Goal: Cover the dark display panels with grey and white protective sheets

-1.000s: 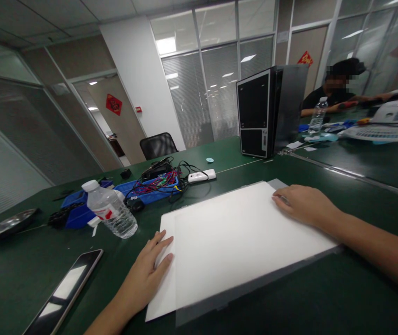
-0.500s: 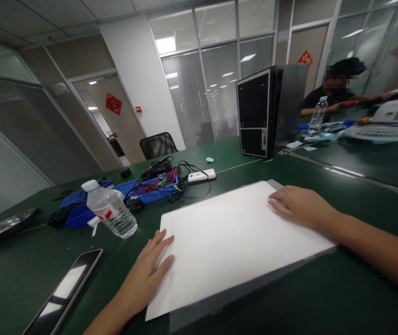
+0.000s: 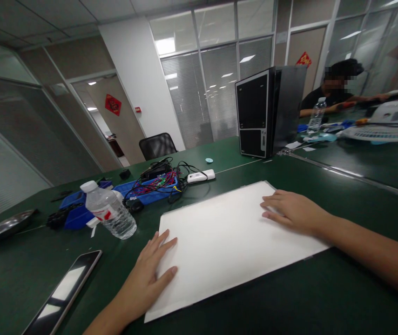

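Note:
A large white sheet (image 3: 219, 246) lies flat on the dark green table (image 3: 275, 293). Thin traces of a grey layer show along its far and near edges. My left hand (image 3: 151, 267) rests on the sheet's left edge, fingers stretched and thumb apart. On the right edge lies my right hand (image 3: 294, 211), its fingers extended over the white surface with the thumb below them. Neither hand is wrapped round anything. The sheet's right side is partly hidden under my right hand and forearm.
A water bottle (image 3: 111, 211) and a phone-like slab (image 3: 64, 291) are on the left. Behind are a blue tray (image 3: 150, 195) of wires, a white power strip (image 3: 200, 176) and a black computer tower (image 3: 254, 114). A person (image 3: 334, 88) sits at the far right beside a white fan (image 3: 382, 132).
The grey layer that stuck out along the near and right edges is now almost wholly covered by the white sheet. My right hand has shifted slightly left; my left fingers reach slightly further in.

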`<act>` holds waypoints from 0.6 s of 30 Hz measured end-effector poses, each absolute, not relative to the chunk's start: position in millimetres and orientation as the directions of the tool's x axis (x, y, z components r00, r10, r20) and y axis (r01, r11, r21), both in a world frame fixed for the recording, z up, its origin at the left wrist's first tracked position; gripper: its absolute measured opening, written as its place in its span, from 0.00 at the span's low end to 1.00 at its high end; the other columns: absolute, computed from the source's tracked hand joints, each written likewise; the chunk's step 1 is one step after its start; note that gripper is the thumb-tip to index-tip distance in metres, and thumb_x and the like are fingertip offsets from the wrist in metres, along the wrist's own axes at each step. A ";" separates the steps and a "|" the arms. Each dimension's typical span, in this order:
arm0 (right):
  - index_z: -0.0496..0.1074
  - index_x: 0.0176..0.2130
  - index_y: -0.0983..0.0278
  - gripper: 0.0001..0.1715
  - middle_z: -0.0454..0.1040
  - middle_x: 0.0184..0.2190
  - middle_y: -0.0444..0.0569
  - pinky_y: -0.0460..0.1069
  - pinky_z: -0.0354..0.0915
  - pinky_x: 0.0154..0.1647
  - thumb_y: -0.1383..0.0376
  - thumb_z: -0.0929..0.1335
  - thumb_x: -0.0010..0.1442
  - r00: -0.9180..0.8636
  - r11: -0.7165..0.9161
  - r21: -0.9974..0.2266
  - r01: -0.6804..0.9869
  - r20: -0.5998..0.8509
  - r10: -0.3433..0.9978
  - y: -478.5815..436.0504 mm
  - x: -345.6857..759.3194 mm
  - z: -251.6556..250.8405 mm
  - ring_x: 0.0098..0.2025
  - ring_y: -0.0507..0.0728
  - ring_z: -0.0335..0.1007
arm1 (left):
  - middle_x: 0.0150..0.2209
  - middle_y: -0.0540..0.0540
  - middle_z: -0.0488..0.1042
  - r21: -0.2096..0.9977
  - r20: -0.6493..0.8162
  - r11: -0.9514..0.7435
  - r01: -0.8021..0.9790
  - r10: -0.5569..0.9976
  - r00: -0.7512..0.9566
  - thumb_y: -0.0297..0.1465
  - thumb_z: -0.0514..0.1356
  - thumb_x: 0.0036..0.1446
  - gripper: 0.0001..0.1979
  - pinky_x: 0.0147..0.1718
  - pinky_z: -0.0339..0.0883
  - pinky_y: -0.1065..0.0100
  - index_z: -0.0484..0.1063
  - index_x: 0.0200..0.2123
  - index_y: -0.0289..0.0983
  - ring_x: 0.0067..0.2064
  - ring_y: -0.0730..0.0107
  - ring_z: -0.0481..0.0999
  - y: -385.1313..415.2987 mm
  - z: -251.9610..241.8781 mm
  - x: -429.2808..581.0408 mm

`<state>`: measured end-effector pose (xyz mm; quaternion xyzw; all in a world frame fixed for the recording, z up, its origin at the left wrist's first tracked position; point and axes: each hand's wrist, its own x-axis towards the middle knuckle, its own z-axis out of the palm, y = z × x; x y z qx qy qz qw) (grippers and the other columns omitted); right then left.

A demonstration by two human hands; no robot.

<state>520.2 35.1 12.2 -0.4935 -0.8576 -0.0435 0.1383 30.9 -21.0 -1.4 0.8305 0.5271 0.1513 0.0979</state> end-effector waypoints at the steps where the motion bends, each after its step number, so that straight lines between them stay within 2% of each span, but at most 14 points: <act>1: 0.80 0.55 0.62 0.34 0.79 0.56 0.58 0.65 0.69 0.58 0.44 0.58 0.73 -0.479 0.514 -0.065 0.856 0.279 0.832 35.2 520.2 11.9 0.56 0.67 0.75 | 0.76 0.41 0.56 0.317 0.149 -0.431 0.845 0.902 0.404 0.48 0.58 0.67 0.30 0.69 0.51 0.33 0.68 0.69 0.46 0.76 0.38 0.51 -20.9 -1.3 30.9; 7: 0.80 0.55 0.62 0.34 0.79 0.57 0.57 0.65 0.69 0.58 0.45 0.58 0.74 -0.502 0.535 -0.056 0.843 0.278 0.819 35.8 521.8 10.4 0.56 0.67 0.75 | 0.75 0.40 0.59 0.340 0.190 -0.457 0.822 0.889 0.416 0.46 0.59 0.66 0.29 0.68 0.53 0.30 0.70 0.68 0.46 0.75 0.36 0.53 -20.1 -2.3 27.7; 13: 0.81 0.54 0.60 0.31 0.80 0.56 0.56 0.65 0.69 0.59 0.45 0.60 0.73 -0.491 0.534 -0.096 0.840 0.285 0.824 34.6 520.6 12.1 0.56 0.66 0.75 | 0.74 0.43 0.61 0.338 0.205 -0.462 0.820 0.887 0.415 0.44 0.59 0.66 0.26 0.68 0.55 0.33 0.72 0.65 0.48 0.75 0.37 0.54 -19.9 -3.5 27.5; 16: 0.82 0.53 0.60 0.31 0.80 0.55 0.56 0.65 0.69 0.58 0.46 0.60 0.73 -0.498 0.544 -0.094 0.834 0.296 0.815 34.4 520.4 12.3 0.55 0.66 0.76 | 0.75 0.42 0.58 0.302 0.180 -0.455 0.838 0.890 0.419 0.46 0.57 0.67 0.27 0.69 0.54 0.33 0.72 0.66 0.48 0.76 0.38 0.54 -22.0 -2.6 29.1; 18: 0.82 0.52 0.61 0.30 0.81 0.54 0.56 0.65 0.70 0.58 0.46 0.60 0.73 -0.506 0.552 -0.088 0.829 0.301 0.808 34.5 520.9 12.9 0.54 0.66 0.76 | 0.76 0.43 0.54 0.239 0.172 -0.485 0.841 0.874 0.455 0.48 0.57 0.67 0.29 0.69 0.50 0.32 0.69 0.68 0.50 0.76 0.38 0.51 -24.8 0.3 29.8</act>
